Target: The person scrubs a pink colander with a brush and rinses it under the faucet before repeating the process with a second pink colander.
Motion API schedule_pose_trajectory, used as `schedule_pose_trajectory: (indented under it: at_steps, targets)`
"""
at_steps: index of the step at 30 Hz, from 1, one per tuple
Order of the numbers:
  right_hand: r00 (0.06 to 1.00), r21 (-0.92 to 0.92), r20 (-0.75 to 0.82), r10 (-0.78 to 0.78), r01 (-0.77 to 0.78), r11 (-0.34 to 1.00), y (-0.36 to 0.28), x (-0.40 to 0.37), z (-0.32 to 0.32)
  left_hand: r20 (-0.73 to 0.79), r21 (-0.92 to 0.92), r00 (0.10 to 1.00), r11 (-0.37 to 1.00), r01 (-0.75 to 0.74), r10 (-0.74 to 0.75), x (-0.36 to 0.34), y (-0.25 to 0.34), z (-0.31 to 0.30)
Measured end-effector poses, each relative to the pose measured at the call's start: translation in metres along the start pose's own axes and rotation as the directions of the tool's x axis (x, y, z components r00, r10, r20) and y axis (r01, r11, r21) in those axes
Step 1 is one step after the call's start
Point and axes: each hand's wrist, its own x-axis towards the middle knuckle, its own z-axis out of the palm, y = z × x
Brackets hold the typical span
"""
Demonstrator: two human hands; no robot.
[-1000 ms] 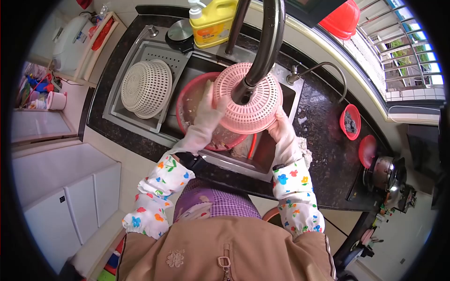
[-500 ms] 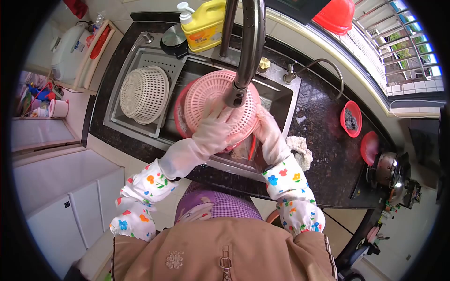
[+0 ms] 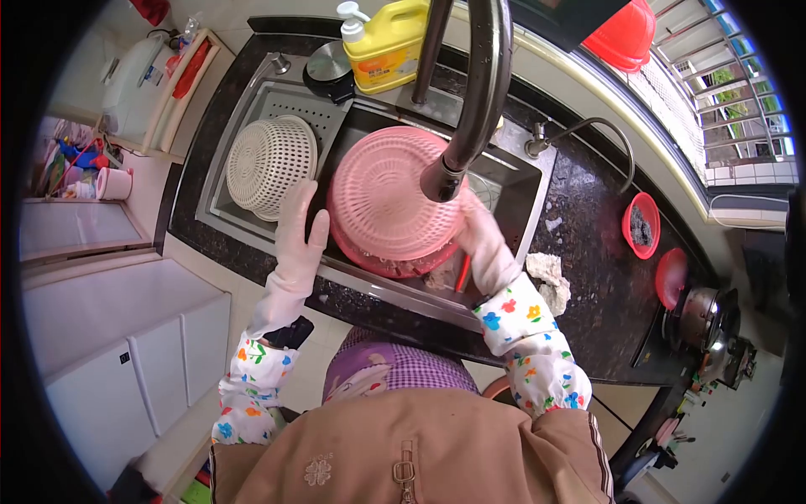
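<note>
A pink plastic colander (image 3: 390, 189) is bottom-up under the faucet (image 3: 442, 178) in the sink, above a pink basin (image 3: 369, 263) whose rim shows below it. My right hand (image 3: 485, 239), in a translucent rubber glove, grips the colander's right edge; its fingertips are hidden behind the rim. Left of the colander, my gloved left hand (image 3: 295, 235) is raised off it, thumb apart from the fingers, holding nothing. Close to its fingertips, a cream colander (image 3: 270, 168) lies upside down on the drainboard. A red-handled object (image 3: 463, 273) lies near the sink's front.
Behind the sink stand a yellow detergent jug (image 3: 386, 52) and a round black-and-silver item (image 3: 328, 69). On the right counter are a crumpled whitish cloth (image 3: 549, 284), a red bowl with grey scouring material (image 3: 641, 225), another red bowl (image 3: 671, 277) and a small curved tap (image 3: 588, 126).
My left hand has come off the pink colander and moved left with its fingers extended. My right hand stays at the colander's right edge. The view has shifted slightly.
</note>
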Motion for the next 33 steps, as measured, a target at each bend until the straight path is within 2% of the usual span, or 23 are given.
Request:
schedule_pose_trajectory:
  at_steps: [2, 3, 4, 8, 9, 11, 12, 14, 15, 16, 18, 19, 20, 21, 22, 23, 24, 26, 28, 29, 30, 32, 33]
  targets:
    - [0.998, -0.019, -0.009, -0.06, 0.06, 0.998, -0.021, -0.002, -0.023, -0.03, 0.01, 1.0, 1.0, -0.001, 0.001, -0.009, -0.004, 0.003]
    - [0.996, -0.057, 0.001, -0.091, 0.091, 0.994, -0.036, -0.009, -0.03, 0.03, -0.175, 0.982, 0.966, 0.191, -0.189, -0.015, -0.003, 0.007]
    - [0.996, -0.091, 0.007, -0.094, 0.094, 0.991, -0.047, -0.013, -0.04, 0.125, -0.339, 0.926, 0.862, 0.377, -0.356, -0.02, -0.003, 0.011]
    - [0.995, -0.129, 0.031, -0.09, 0.093, 0.987, -0.067, -0.042, -0.048, 0.375, -0.435, 0.818, 0.697, 0.57, -0.436, -0.021, -0.001, 0.035]
    - [0.997, -0.143, -0.016, -0.074, 0.071, 0.987, -0.066, -0.045, -0.05, 0.37, -0.438, 0.819, 0.696, 0.57, -0.438, -0.023, -0.006, 0.048]
    - [0.997, -0.153, -0.063, -0.045, 0.035, 0.988, -0.059, -0.049, -0.051, 0.464, -0.472, 0.639, 0.439, 0.765, -0.614, -0.02, -0.007, 0.071]
    - [0.997, -0.135, -0.076, -0.03, 0.019, 0.991, -0.051, -0.047, -0.051, 0.462, -0.474, 0.642, 0.441, 0.762, -0.612, -0.017, -0.005, 0.075]
    - [0.997, -0.103, -0.052, 0.053, -0.058, 0.993, -0.036, -0.041, -0.044, 0.725, -0.531, 0.346, -0.165, 0.831, -0.595, -0.005, 0.005, 0.079]
    - [0.997, -0.051, -0.029, 0.07, -0.071, 0.996, -0.027, -0.034, -0.048, 0.731, -0.622, 0.48, -0.185, 0.761, -0.485, -0.011, -0.009, 0.089]
    - [0.996, -0.068, -0.023, 0.088, -0.089, 0.994, -0.026, -0.033, -0.041, 0.732, -0.623, 0.483, -0.183, 0.761, -0.48, -0.013, -0.014, 0.092]
    - [0.994, -0.18, 0.0, 0.113, -0.111, 0.977, -0.031, -0.03, -0.019, 0.613, -0.778, 0.547, -0.311, 0.546, -0.57, -0.013, -0.02, 0.094]
    - [0.989, -0.319, 0.021, 0.145, -0.131, 0.939, -0.039, -0.026, -0.015, 0.582, -0.792, 0.531, -0.279, 0.544, -0.616, -0.008, -0.013, 0.082]
    - [0.983, -0.451, 0.041, 0.181, -0.144, 0.881, -0.05, -0.021, -0.01, 0.573, -0.798, 0.535, -0.273, 0.537, -0.621, -0.006, -0.01, 0.076]
    - [0.996, -0.772, -0.007, 0.086, -0.06, 0.632, -0.063, -0.01, -0.002, 0.541, -0.824, 0.55, -0.27, 0.498, -0.637, -0.003, -0.007, 0.072]
    - [0.997, -0.923, 0.006, -0.076, 0.035, 0.384, -0.078, -0.001, 0.017, 0.504, -0.85, 0.561, -0.262, 0.457, -0.657, -0.002, -0.005, 0.066]
    - [0.866, -0.91, 0.378, -0.326, 0.282, -0.305, -0.092, 0.026, 0.008, 0.38, -0.911, 0.624, -0.158, 0.381, -0.683, 0.0, 0.001, 0.061]
    - [0.849, -0.874, 0.397, -0.349, 0.233, -0.427, -0.109, 0.069, -0.023, 0.279, -0.893, 0.622, 0.039, 0.447, -0.732, -0.006, -0.014, 0.064]
    - [0.716, -0.687, 0.614, -0.332, 0.278, -0.671, -0.139, 0.09, 0.005, 0.158, -0.868, 0.62, 0.191, 0.458, -0.768, -0.001, 0.004, 0.049]
    - [0.934, -0.634, 0.326, -0.146, 0.101, -0.767, -0.154, 0.077, 0.051, 0.086, -0.896, 0.649, 0.226, 0.383, -0.756, -0.007, -0.013, 0.047]
    - [0.928, -0.655, 0.354, -0.115, 0.159, -0.739, -0.154, 0.089, 0.039, 0.032, -0.917, 0.676, 0.247, 0.313, -0.736, -0.006, -0.015, 0.043]
    - [0.932, -0.66, 0.352, -0.088, 0.181, -0.729, -0.155, 0.103, 0.026, 0.033, -0.915, 0.672, 0.248, 0.319, -0.739, -0.006, -0.018, 0.037]
    - [0.916, -0.689, 0.394, -0.08, 0.237, -0.685, -0.158, 0.141, -0.008, 0.057, -0.971, 0.667, 0.115, 0.211, -0.743, 0.013, -0.006, 0.004]
    - [0.908, -0.702, 0.408, -0.091, 0.249, -0.667, -0.158, 0.149, -0.023, 0.102, -0.981, 0.63, 0.029, 0.194, -0.77, 0.022, -0.01, -0.007]
